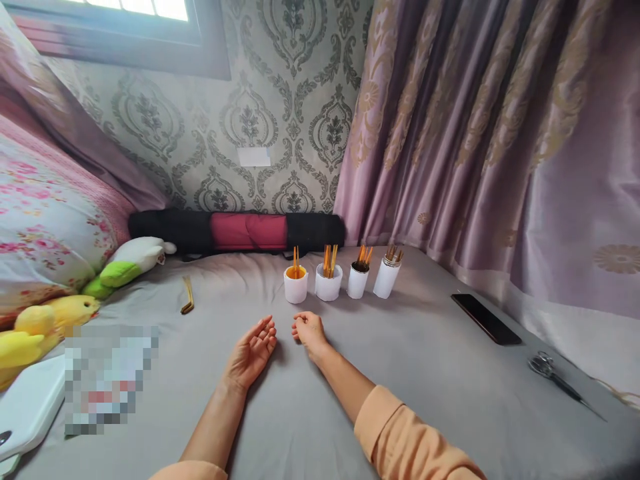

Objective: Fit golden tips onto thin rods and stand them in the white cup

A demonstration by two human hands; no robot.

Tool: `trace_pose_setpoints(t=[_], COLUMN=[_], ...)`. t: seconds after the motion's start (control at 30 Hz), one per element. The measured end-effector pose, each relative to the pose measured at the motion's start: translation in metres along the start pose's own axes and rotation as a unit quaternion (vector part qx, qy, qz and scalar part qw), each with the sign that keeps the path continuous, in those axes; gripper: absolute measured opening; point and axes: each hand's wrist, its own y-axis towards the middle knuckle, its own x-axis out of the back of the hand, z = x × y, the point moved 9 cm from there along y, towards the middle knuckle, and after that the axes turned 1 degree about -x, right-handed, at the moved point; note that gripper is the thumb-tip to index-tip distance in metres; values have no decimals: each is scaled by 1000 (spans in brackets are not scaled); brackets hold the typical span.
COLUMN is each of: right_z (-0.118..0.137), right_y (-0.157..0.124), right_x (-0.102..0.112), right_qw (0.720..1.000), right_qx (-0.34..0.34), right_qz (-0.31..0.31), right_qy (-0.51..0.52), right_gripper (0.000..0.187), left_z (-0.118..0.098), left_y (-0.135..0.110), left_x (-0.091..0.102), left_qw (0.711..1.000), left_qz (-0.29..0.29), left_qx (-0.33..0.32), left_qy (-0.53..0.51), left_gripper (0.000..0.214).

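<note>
My left hand (254, 352) rests on the grey sheet, palm turned up, its fingers loosely bent and nothing in them. Facing it across a small gap, my right hand (309, 333) lies on its side with relaxed, part-curled fingers, and no object shows in it. Just beyond my hands stands a row of several white-wrapped containers holding thin orange-brown sticks: a short cup (296, 289), a wider cup (328, 288), a narrower cup (357, 284) and a taller, tilted one (387, 279). A thin, bent gold-coloured tool (187, 297) lies to the left of the row.
On the right lie a black phone (485, 320) and dark-handled scissors (557, 380). Plush toys (50, 323), a white case (33, 403) and a blurred packet (110, 387) line the left. A black-and-red roll (250, 231) runs along the wall, beside a purple curtain (450, 133).
</note>
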Motion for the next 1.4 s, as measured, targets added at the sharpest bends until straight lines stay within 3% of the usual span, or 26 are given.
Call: trace_pose_setpoints(t=[0.27,0.5,0.6,1.0,1.4], right_z=[9,28,34,39,34], right_y=[12,9,2,-4,0], right_x=[-22,-32,-31,-31,-31], right_qw=[1000,981,972,963,966], right_qx=[0,175,211,226,208], right_qz=[25,4,0,-6,-9], right_qy=[-14,-80,-104,-146,-151], right_gripper=[14,20,22,22,22], left_z=[0,-6,-17,-83,-119], left_y=[1,9,16,35,37], left_x=[3,9,15,37,60], left_qw=[1000,999,997,977,950], left_qz=[-8,-31,-59,-170,-245], left_qx=[-4,9,7,-53,-74], left_qy=[-2,12,42,113,181], left_gripper=[18,17,15,12,8])
